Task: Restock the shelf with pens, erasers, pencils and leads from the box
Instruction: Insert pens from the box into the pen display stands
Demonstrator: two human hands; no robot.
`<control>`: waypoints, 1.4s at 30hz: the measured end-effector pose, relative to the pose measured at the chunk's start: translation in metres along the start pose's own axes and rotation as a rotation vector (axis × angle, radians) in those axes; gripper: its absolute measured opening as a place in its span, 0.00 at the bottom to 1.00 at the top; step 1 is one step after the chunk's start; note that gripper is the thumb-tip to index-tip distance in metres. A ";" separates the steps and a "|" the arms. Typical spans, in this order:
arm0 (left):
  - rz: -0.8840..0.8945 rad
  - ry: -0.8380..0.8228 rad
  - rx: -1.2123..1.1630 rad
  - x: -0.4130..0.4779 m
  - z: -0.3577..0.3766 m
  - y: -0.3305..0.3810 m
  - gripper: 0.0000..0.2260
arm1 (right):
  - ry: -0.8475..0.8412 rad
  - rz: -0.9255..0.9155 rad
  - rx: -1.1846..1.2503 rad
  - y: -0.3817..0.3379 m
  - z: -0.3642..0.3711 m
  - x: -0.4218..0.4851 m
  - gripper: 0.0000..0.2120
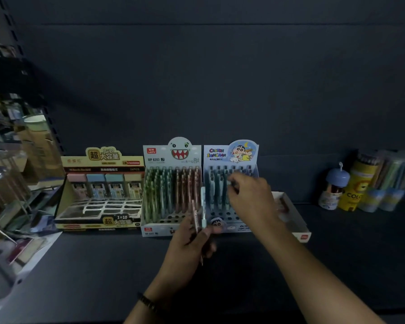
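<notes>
On the dark shelf (103, 265) stand three display boxes in a row. The yellow lead box (102, 190) is on the left, the monster-face pencil box (171, 190) full of green and brown pencils is in the middle, and the cartoon pencil box (230, 183) is on the right. My left hand (192, 239) grips a few pencils (198, 213) upright in front of the two pencil boxes. My right hand (250, 197) reaches over the cartoon box and pinches the top of a pencil (230, 183) there.
A low white box (292, 216) lies right of the cartoon box, partly behind my right arm. Round tubs of coloured pencils (351, 185) stand at the far right. Cluttered shelving with packaged goods (14, 171) fills the left side.
</notes>
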State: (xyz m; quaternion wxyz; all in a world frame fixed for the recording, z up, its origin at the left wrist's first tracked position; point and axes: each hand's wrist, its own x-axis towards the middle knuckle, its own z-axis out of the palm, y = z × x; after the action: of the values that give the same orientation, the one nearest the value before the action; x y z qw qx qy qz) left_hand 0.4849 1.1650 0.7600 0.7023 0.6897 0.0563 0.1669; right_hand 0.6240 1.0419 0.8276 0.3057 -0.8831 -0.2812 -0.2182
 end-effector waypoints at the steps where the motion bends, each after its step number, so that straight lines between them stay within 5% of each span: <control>1: -0.003 -0.001 -0.003 0.000 0.000 0.000 0.07 | -0.015 0.009 -0.018 -0.001 0.000 0.000 0.08; 17: 0.054 0.085 -0.122 0.006 -0.003 -0.012 0.10 | -0.133 0.142 0.610 -0.026 -0.009 -0.015 0.19; 23: 0.095 0.107 -0.147 0.007 -0.007 -0.016 0.08 | -0.202 0.104 0.789 -0.027 -0.011 -0.015 0.14; 29: 0.114 0.170 -0.095 0.009 -0.006 -0.014 0.14 | 0.150 0.077 0.552 -0.014 -0.015 0.000 0.13; 38: 0.034 0.220 -0.139 0.010 -0.008 -0.014 0.21 | 0.108 -0.023 0.359 -0.020 0.013 -0.002 0.13; 42: 0.059 0.209 -0.065 0.009 -0.007 -0.014 0.13 | 0.113 -0.100 0.230 -0.020 0.020 0.000 0.12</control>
State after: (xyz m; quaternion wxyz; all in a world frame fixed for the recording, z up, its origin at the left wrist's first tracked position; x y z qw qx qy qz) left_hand 0.4932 1.1744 0.7474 0.7096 0.6466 0.1034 0.2602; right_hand 0.6159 1.0682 0.8218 0.4091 -0.8134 -0.3304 -0.2488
